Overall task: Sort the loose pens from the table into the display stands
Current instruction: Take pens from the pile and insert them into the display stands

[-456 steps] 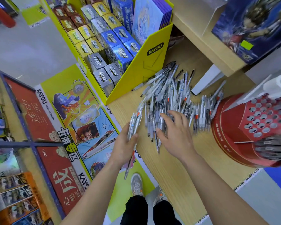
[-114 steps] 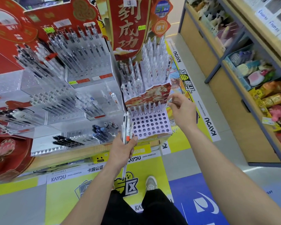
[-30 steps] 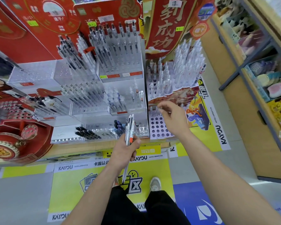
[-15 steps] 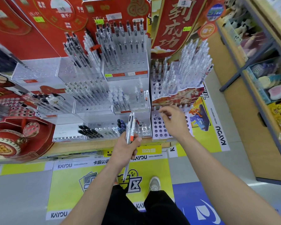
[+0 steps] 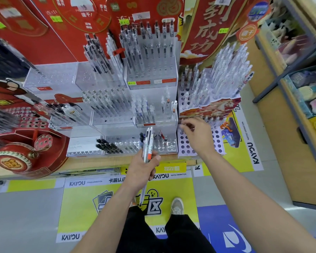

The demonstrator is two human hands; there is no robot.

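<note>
Pens (image 5: 147,143) are gripped as an upright bundle by the left hand (image 5: 142,168). Just to its right, the right hand (image 5: 197,137) is held over the holed stand (image 5: 185,147) with fingers curled; whether a pen is pinched cannot be told. Clear stands (image 5: 117,145) are seen beyond the left hand.

Wooden table (image 5: 102,162), only the front edge in view, with a yellow-and-white KAYOU strip (image 5: 170,173) along its face. Standing on it, left to right: a red drum-shaped pen stand (image 5: 26,154) with a holed top, a block of tiered clear acrylic pen stands (image 5: 117,123) partly filled with pens (image 5: 150,44), and just beside that a white perforated stand (image 5: 185,143) at the right corner. Red backing cards (image 5: 62,33) rise behind the stands.
</note>
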